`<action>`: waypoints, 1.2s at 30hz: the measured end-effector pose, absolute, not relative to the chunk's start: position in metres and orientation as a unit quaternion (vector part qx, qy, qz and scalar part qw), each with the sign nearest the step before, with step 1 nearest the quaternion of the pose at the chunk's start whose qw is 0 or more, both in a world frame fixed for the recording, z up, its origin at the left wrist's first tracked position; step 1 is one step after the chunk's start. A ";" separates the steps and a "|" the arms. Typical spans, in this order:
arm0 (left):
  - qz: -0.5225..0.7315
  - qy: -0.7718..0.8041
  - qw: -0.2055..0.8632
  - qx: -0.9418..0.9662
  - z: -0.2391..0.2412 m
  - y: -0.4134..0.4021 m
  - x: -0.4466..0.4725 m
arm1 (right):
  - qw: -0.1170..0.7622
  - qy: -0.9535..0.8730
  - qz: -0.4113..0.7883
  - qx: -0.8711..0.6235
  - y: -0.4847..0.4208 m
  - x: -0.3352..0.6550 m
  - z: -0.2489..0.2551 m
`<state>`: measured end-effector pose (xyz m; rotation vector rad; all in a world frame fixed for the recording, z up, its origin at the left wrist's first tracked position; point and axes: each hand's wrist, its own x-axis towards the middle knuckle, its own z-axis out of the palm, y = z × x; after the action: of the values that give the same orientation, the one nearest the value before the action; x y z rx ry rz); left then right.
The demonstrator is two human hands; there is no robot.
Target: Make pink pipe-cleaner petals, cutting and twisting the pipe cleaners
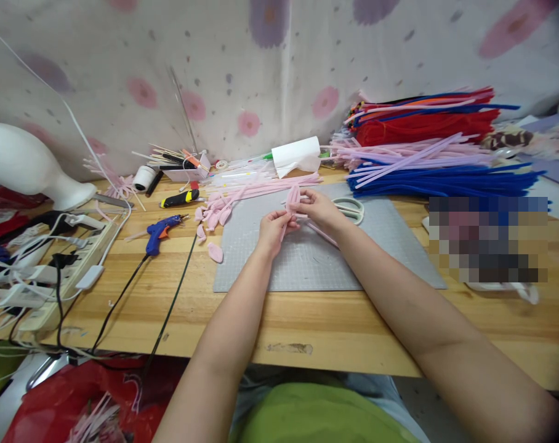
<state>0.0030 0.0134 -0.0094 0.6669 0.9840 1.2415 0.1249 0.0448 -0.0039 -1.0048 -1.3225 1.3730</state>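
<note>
Over the grey cutting mat [325, 271], both hands are closed on one looped piece of pink pipe cleaner [293, 198]. My left hand [276, 231] pinches its lower end, while the fingers of my right hand [317, 209] grip its side. A pink pipe cleaner stem [323, 235] runs out below my right hand toward the wrist. Scissors with pale green handles [353, 210] lie on the mat, partly behind my right wrist. Left of the mat is a small heap of pink pipe cleaner petals [215, 212], and a single petal [215, 252] rests at the mat's edge.
A blue glue gun [157, 234] and a yellow-black utility knife [180, 198] lie to the left, beside a power strip [71, 277] with tangled cords. Bundles of blue [446, 181] and red pipe cleaners [422, 127] are stacked at back right. A white foam head [25, 160] stands far left.
</note>
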 end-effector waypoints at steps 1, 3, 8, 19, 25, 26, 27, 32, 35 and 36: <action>0.552 0.432 0.657 0.278 -0.008 0.013 0.002 | 0.469 -0.560 0.538 -0.419 0.046 0.129 -0.003; 0.557 0.429 0.666 0.249 -0.005 0.013 0.000 | 0.463 -0.634 0.457 -0.418 0.048 0.136 0.001; 0.547 0.422 0.686 0.228 -0.001 0.014 -0.005 | 0.407 -0.795 0.263 -0.366 0.046 0.144 0.012; 0.512 0.451 0.671 0.291 -0.004 0.013 -0.003 | 0.364 -0.873 0.038 -0.323 0.042 0.139 0.011; 0.538 0.485 0.598 0.343 -0.002 0.012 -0.001 | 0.369 -0.879 0.057 -0.295 0.044 0.133 0.008; 0.540 0.476 0.600 0.349 -0.002 0.011 0.000 | 0.371 -0.876 0.062 -0.301 0.045 0.134 0.008; 0.541 0.467 0.603 0.353 -0.002 0.010 0.001 | 0.373 -0.872 0.064 -0.310 0.045 0.134 0.008; 0.551 0.478 0.563 0.389 -0.007 0.010 0.003 | 0.399 -0.846 0.037 -0.352 0.044 0.136 0.004; 0.582 0.491 0.494 0.419 -0.017 0.014 0.003 | 0.419 -0.830 0.039 -0.366 0.040 0.131 -0.001; 0.594 0.495 0.472 0.423 -0.020 0.016 0.003 | 0.426 -0.824 0.048 -0.370 0.039 0.129 -0.003</action>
<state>0.0030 0.0157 -0.0200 1.0367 1.2117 1.4556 0.1292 0.0394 -0.0026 -0.9252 -2.0605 0.1203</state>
